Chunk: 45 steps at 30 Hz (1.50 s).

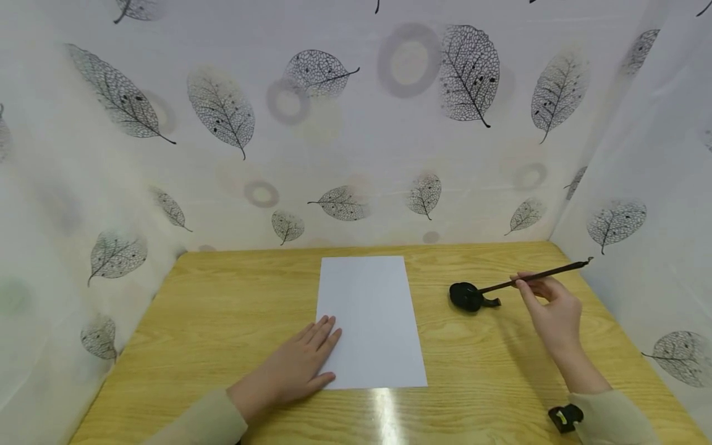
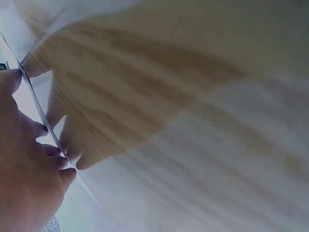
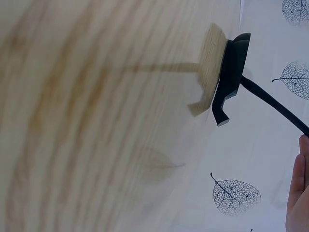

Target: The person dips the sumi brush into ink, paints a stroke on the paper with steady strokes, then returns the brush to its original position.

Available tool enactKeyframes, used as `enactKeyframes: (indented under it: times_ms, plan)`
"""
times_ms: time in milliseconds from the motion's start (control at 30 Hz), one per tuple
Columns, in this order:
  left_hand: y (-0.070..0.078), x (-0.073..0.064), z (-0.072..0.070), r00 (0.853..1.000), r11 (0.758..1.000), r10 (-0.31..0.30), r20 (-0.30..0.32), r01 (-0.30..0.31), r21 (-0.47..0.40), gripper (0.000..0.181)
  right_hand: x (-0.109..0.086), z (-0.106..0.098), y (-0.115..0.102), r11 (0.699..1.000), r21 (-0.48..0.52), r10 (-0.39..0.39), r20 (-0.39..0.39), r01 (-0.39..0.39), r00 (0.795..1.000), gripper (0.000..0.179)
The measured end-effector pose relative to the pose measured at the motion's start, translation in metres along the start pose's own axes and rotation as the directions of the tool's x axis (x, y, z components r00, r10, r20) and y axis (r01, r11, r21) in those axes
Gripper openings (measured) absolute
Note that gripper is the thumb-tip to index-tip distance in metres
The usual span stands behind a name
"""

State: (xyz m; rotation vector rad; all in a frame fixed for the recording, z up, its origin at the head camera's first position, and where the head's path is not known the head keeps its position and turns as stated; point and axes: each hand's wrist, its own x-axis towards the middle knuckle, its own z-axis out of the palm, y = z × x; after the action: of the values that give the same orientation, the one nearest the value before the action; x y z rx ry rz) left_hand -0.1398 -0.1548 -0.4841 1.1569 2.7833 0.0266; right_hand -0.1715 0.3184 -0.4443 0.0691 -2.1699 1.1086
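Observation:
A white sheet of paper [image 1: 369,321] lies flat in the middle of the table. My left hand [image 1: 297,361] rests on its lower left edge with the fingers stretched out; the left wrist view shows the same hand [image 2: 31,154] at the paper's edge. On the right, my right hand [image 1: 550,309] pinches a dark writing brush [image 1: 547,272] by its shaft, tilted. The brush's lower end sits in a small black ink dish [image 1: 463,298] with a short handle. In the right wrist view the brush [image 3: 277,105] slants into the dish [image 3: 232,63], which hides its tip.
The yellow wood-grain table [image 1: 233,296] is glossy. A pale curtain [image 1: 356,142] printed with leaves surrounds it at the back and both sides. A black strap buckle [image 1: 565,418] hangs by the right sleeve.

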Motion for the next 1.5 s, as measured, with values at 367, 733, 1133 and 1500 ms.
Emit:
enactKeyframes:
  times_ms: [367, 733, 1133, 1500]
  plan:
    - [0.01, 0.009, -0.002, 0.998, 0.999, -0.027, 0.056, 0.03, -0.045, 0.081, 0.0, -0.005, 0.0, 0.998, 0.064, 0.02, -0.03, -0.018, 0.999, 0.018]
    - [0.015, 0.014, -0.003, 0.996, 1.0, -0.015, 0.084, 0.015, 0.008, 0.081, 0.0, -0.007, -0.006, 0.992, 0.123, 0.029, -0.053, -0.022, 0.998, 0.018]
    - [0.016, 0.015, -0.005, 0.997, 0.999, -0.005, 0.078, 0.001, 0.042, 0.081, 0.002, -0.009, -0.002, 0.995, 0.09, 0.057, -0.042, -0.053, 0.998, 0.016]
    - [0.016, 0.016, -0.003, 0.998, 0.999, 0.003, 0.061, -0.006, 0.038, 0.08, 0.005, -0.016, 0.001, 0.995, 0.081, 0.062, -0.037, -0.059, 0.997, 0.016]
